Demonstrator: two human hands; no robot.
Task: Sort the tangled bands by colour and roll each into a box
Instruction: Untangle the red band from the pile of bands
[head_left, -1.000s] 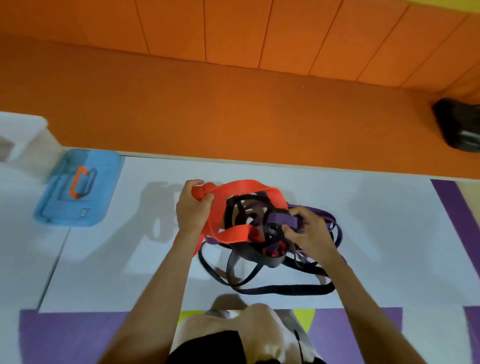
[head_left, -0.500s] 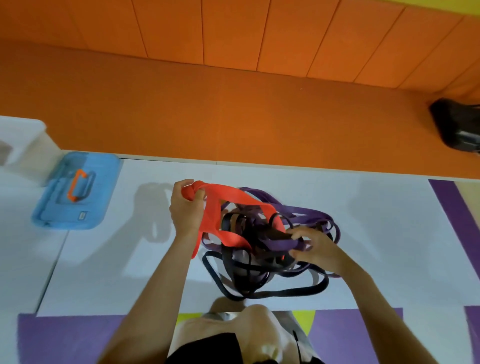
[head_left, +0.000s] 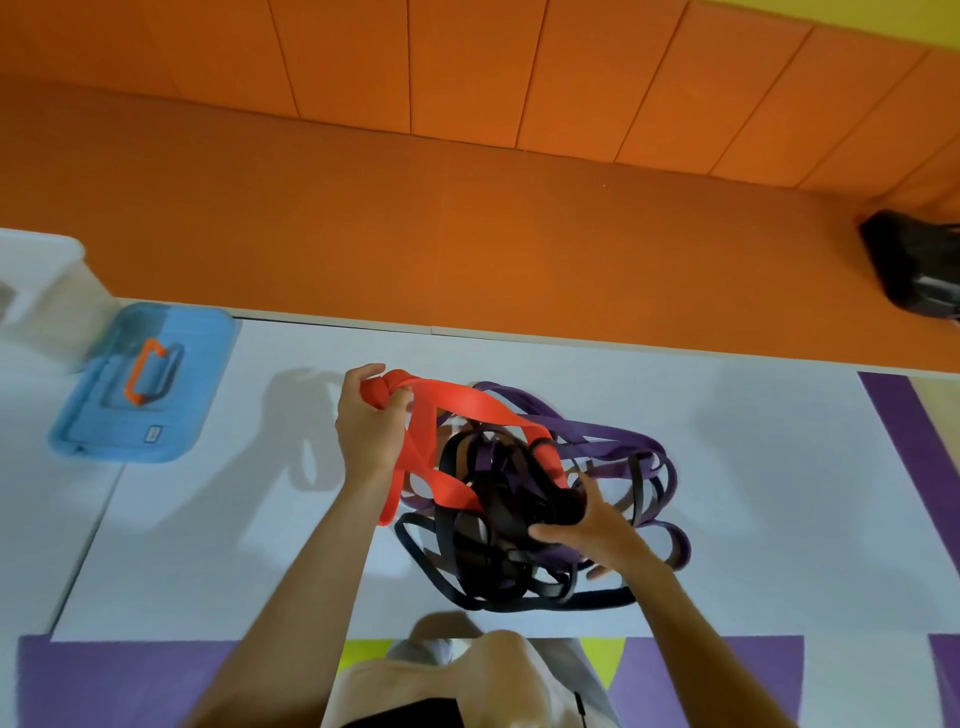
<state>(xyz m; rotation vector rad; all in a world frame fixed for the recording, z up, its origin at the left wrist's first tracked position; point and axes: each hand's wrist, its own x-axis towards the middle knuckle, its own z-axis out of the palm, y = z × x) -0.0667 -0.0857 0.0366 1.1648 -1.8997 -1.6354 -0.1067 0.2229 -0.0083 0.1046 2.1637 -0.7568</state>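
Red band (head_left: 467, 409) gripped in curled left hand (head_left: 366, 431); right hand (head_left: 597, 525) clutches black bands (head_left: 504, 514), purple bands (head_left: 613, 435) just beyond it.

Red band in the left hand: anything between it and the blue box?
Yes. The red band in the left hand is threaded through black bands, gripped by the right hand, and purple bands. Nothing lies on the mat toward the blue box, whose lid looks closed.

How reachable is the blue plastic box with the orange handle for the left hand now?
Probably not yet: the left hand grips the orange flat band, which threads through the black and purple tangle. Nothing lies between it and the blue plastic box.
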